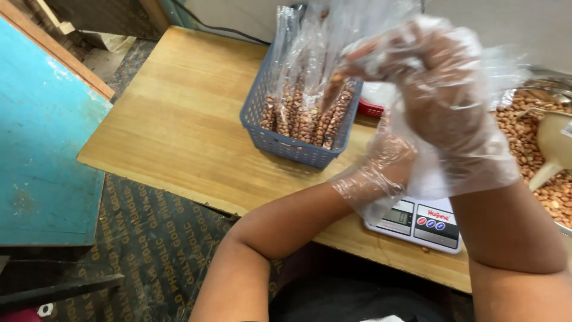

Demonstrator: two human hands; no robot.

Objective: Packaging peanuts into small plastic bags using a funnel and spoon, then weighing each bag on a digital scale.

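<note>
Both my hands wear thin clear plastic gloves. My right hand (444, 83) is raised over the table, its fingers pinched on the top of a clear plastic bag (333, 95) with peanuts at its bottom. My left hand (381, 173) sits below it, above the white digital scale (417, 222), fingers curled under the bag's plastic; what it grips is hidden by the right hand. The held bag hangs over the right edge of a blue plastic basket (286, 146) that holds several upright narrow bags of peanuts (298, 113).
A wooden table (179, 119) carries everything. At the right, a metal bowl of loose peanuts (530, 143) holds a pale scoop (551, 146). A red object (370, 109) lies behind the basket. A blue panel (42, 149) stands at the left.
</note>
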